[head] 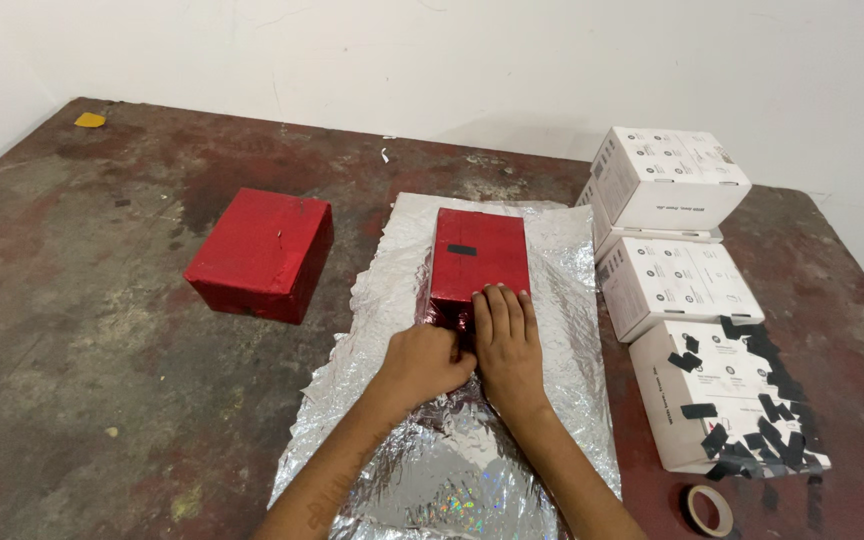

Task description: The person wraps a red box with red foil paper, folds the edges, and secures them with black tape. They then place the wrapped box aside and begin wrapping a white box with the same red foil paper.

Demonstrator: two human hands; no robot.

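A box wrapped in shiny red paper [479, 258] stands on a crinkled sheet of silver wrapping foil [562, 300] in the middle of the table. A short strip of black tape sits on its top. My right hand [507, 350] lies flat with fingers together on the near edge of the red box, pressing the paper down. My left hand [425, 362] is curled into a loose fist right beside it, against the near face of the same box. Whether it pinches anything is hidden.
A second red-wrapped box [262, 253] sits to the left on the worn brown table [72, 300]. Several white cartons [674, 283] are stacked at the right; the nearest [722, 395] carries several cut black tape strips. A tape roll [707, 508] lies at the front right.
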